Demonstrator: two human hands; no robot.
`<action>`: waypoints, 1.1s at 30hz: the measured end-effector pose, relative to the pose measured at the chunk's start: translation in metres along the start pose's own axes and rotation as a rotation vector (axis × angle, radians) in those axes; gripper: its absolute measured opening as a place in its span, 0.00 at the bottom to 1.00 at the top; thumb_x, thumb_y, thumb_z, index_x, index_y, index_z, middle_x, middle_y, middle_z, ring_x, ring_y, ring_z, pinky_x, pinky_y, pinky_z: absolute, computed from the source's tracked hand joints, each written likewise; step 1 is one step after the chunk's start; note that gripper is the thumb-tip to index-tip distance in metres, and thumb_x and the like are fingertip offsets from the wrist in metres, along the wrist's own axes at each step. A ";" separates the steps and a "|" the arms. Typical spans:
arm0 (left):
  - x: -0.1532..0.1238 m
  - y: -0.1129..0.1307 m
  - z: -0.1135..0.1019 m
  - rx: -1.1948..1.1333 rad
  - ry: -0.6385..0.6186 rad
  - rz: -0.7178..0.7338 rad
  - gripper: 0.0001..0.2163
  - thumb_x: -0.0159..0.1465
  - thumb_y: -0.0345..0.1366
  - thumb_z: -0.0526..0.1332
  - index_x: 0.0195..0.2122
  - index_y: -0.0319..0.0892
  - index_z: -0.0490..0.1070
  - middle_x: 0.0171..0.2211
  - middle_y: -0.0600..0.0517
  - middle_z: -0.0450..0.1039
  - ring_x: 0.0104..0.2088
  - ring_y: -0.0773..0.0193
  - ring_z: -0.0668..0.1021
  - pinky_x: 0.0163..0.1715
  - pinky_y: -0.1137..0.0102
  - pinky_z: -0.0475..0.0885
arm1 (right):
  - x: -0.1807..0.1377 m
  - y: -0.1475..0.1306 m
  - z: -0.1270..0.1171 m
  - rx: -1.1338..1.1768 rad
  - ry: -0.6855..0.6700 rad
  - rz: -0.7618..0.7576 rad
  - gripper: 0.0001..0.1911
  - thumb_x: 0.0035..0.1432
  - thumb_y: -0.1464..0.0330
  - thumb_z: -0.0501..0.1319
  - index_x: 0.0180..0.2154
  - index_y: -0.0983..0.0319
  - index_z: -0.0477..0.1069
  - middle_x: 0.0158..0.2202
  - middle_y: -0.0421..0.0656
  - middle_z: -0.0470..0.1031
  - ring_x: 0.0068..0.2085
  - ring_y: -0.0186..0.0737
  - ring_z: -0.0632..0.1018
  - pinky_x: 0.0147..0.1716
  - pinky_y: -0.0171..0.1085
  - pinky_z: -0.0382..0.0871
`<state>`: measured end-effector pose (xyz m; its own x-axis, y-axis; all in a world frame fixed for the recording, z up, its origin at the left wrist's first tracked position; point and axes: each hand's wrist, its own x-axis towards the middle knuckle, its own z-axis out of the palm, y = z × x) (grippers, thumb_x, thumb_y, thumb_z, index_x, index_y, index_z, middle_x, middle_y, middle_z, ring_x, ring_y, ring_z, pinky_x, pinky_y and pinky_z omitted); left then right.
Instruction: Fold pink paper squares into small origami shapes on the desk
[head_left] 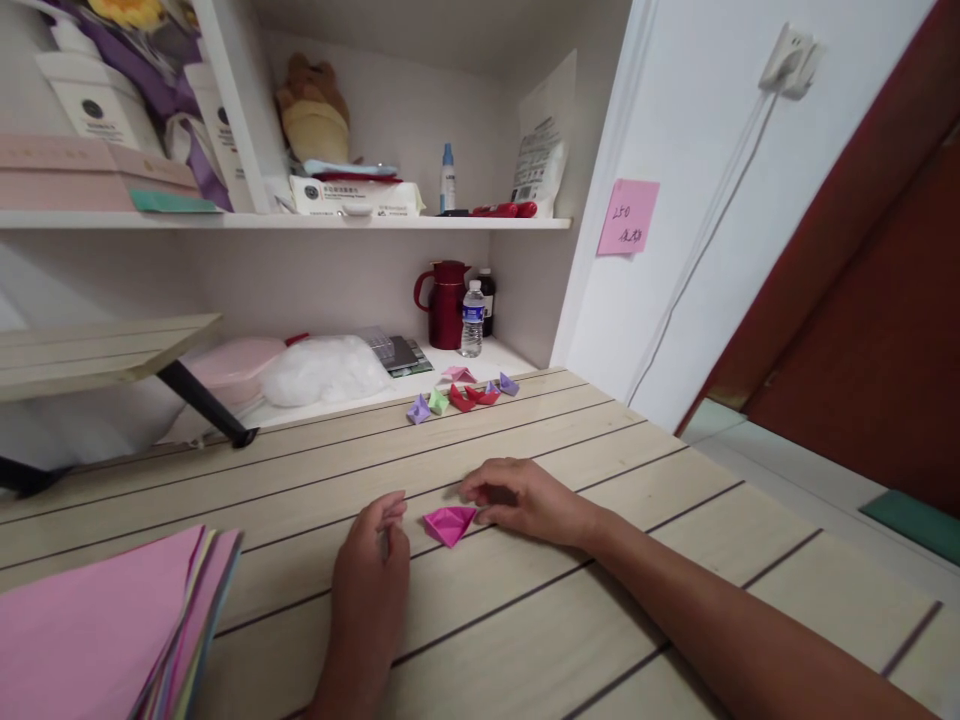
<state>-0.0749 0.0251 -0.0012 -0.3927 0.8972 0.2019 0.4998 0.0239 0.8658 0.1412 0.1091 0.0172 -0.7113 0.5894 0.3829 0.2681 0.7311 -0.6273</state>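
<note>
A magenta folded paper boat (pixel 450 524) lies on the wooden slatted tabletop (pixel 540 610) between my two hands. My right hand (pixel 529 498) rests on the table just right of the boat, its thumb and fingers apart in a loose curve. The thumb tip is close to the boat's right point; whether it touches, I cannot tell. To the left of the boat is my left hand (pixel 373 560), empty, with its fingers loosely bent and a gap between it and the paper.
Several small paper boats (pixel 463 397) line the table's back edge. A stack of coloured paper (pixel 97 625) lies at the front left, beneath a small raised stand (pixel 112 350). Behind are a red jug (pixel 448 310), a water bottle (pixel 472 320) and a cotton-like white bundle (pixel 326 370).
</note>
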 end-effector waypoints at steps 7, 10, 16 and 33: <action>-0.001 0.003 -0.001 -0.020 -0.009 -0.024 0.17 0.58 0.39 0.51 0.43 0.41 0.73 0.45 0.44 0.79 0.47 0.55 0.79 0.53 0.58 0.70 | 0.001 -0.005 -0.001 0.045 -0.068 -0.042 0.05 0.62 0.67 0.64 0.39 0.58 0.79 0.37 0.42 0.81 0.39 0.37 0.80 0.45 0.37 0.72; -0.001 0.003 -0.001 -0.038 -0.005 -0.035 0.17 0.58 0.39 0.51 0.43 0.41 0.73 0.44 0.44 0.79 0.47 0.56 0.79 0.52 0.59 0.71 | -0.001 -0.007 -0.001 0.156 -0.091 -0.008 0.06 0.60 0.65 0.67 0.38 0.60 0.79 0.36 0.42 0.81 0.39 0.38 0.80 0.43 0.37 0.73; -0.001 0.002 -0.002 -0.083 0.030 -0.059 0.17 0.57 0.40 0.51 0.42 0.42 0.74 0.42 0.46 0.80 0.44 0.56 0.80 0.49 0.61 0.72 | -0.004 -0.005 0.000 0.309 -0.111 0.067 0.14 0.57 0.62 0.69 0.43 0.63 0.78 0.35 0.44 0.78 0.35 0.36 0.77 0.35 0.34 0.72; 0.004 -0.008 0.001 -0.240 0.158 -0.095 0.20 0.53 0.44 0.50 0.40 0.40 0.73 0.38 0.43 0.78 0.36 0.54 0.81 0.39 0.59 0.74 | 0.025 0.002 0.034 0.002 0.093 0.015 0.05 0.59 0.66 0.67 0.33 0.59 0.81 0.33 0.43 0.79 0.37 0.38 0.78 0.39 0.34 0.70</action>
<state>-0.0798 0.0283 -0.0077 -0.5537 0.8158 0.1673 0.2657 -0.0173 0.9639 0.1021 0.1143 0.0027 -0.6434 0.6301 0.4347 0.2774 0.7212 -0.6348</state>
